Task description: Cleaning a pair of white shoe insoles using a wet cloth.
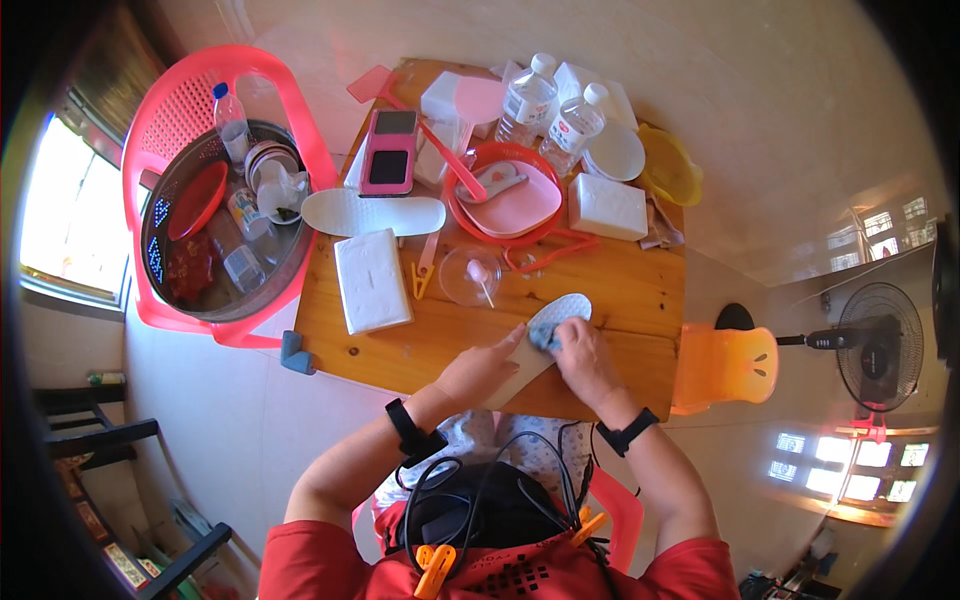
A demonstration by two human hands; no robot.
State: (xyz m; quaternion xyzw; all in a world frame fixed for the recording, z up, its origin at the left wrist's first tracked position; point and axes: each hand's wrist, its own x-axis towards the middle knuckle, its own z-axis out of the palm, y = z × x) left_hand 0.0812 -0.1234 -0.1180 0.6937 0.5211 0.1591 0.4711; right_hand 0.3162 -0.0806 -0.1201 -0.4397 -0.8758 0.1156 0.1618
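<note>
A pale insole point(525, 369) lies slantwise on the wooden table point(630, 289) before me, its dimpled toe end pointing away. My left hand point(484, 369) steadies it near the middle, index finger stretched along its surface. Pinched in my right hand point(586, 352) is a small bluish scrap point(541, 337), perhaps a cloth or scrubber, which touches the insole close to its toe end. Part of that scrap is covered by my fingers. Another white insole point(373, 212) rests farther back at the table's left edge.
A clear dish point(459, 278) holds a pink spoon-like piece. Around it are a tissue pack point(373, 281), a yellow-tipped clip point(423, 277), a red basin point(457, 206), and water bottles point(529, 101). A pink chair point(319, 135) bears a large basin point(281, 300). An orange stool point(727, 365) stands right.
</note>
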